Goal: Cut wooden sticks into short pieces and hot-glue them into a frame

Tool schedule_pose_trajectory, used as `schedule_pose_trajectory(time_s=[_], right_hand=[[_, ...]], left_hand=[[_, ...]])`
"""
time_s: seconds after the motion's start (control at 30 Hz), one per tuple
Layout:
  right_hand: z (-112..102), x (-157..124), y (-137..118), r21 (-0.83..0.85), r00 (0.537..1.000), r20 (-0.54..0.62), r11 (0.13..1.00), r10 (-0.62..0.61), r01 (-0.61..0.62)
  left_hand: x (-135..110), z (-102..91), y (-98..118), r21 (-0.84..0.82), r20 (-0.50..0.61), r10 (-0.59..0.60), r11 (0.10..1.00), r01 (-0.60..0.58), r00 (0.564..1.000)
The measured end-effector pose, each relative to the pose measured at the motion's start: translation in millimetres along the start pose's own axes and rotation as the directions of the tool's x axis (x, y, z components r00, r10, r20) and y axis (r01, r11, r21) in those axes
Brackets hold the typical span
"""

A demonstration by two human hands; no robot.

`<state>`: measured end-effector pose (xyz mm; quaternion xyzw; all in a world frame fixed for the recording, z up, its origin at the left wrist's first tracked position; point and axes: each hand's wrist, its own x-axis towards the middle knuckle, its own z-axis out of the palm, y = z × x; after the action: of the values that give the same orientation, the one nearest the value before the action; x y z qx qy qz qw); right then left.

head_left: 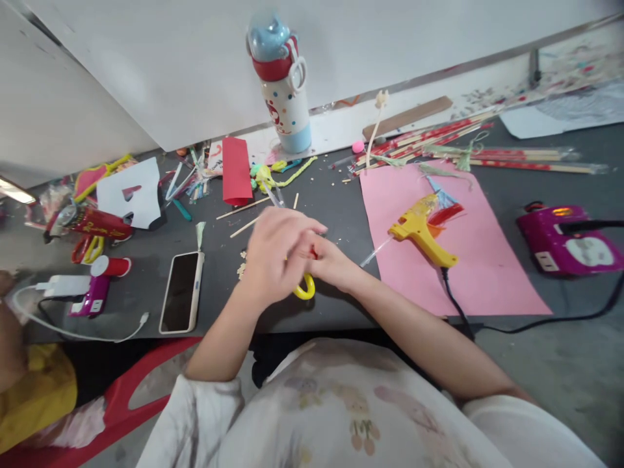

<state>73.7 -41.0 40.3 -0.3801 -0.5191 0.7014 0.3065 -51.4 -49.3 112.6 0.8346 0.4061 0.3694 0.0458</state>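
Note:
Both my hands meet over the dark table, close to its front edge. My left hand (273,257) is slightly smeared, its fingers bent across the right; whatever it may hold is hidden. My right hand (331,263) is closed around a red part of the scissors (305,288), whose yellow handle loop shows below. Their blades seem to stick out beyond my left hand. Behind the hands are thin wooden sticks (246,225) and a yellow-green yarn piece (263,174). Small pale crumbs lie left of my left hand.
Right of my hands, a yellow glue gun (422,231) rests on pink paper (497,279), its cord trailing over the front edge. A phone (182,292) lies left. A bottle (287,97) and red card (236,172) are behind. Purple power strip (568,240), far right. Another person sits left.

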Motion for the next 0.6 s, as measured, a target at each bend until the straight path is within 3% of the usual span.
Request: schedule_pose_trajectory(time_s=[0.07,0.1,0.17,0.27,0.37,0.6], right_hand=[[0,-1,1,0.087,0.999,0.016,0.995,0.04,-0.041],[0,-1,1,0.16,0.997,0.039,0.985,0.064,-0.069],[0,0,2,0.319,0.99,0.093,0.939,0.102,-0.127],[-1,1,1,0.416,0.988,0.101,0.898,0.113,-0.145],[-1,1,2,0.309,0.996,0.057,0.947,0.074,-0.088],[-2,2,9,-0.021,0.999,-0.045,1.0,0.009,-0.01]], left_hand=[[-5,-0.1,-19,0.121,-0.238,-0.066,0.988,0.097,0.969],[-8,0.8,-31,0.207,-0.289,-0.074,0.968,0.138,0.955],[-14,4.3,-54,0.344,-0.29,-0.133,0.909,0.233,0.948],[-22,10.9,-76,0.389,-0.214,-0.158,0.892,0.232,0.964],[-27,16.0,-80,0.377,-0.169,-0.143,0.905,0.198,0.975],[-30,18.3,-78,0.405,-0.209,-0.047,0.905,0.13,0.977]])
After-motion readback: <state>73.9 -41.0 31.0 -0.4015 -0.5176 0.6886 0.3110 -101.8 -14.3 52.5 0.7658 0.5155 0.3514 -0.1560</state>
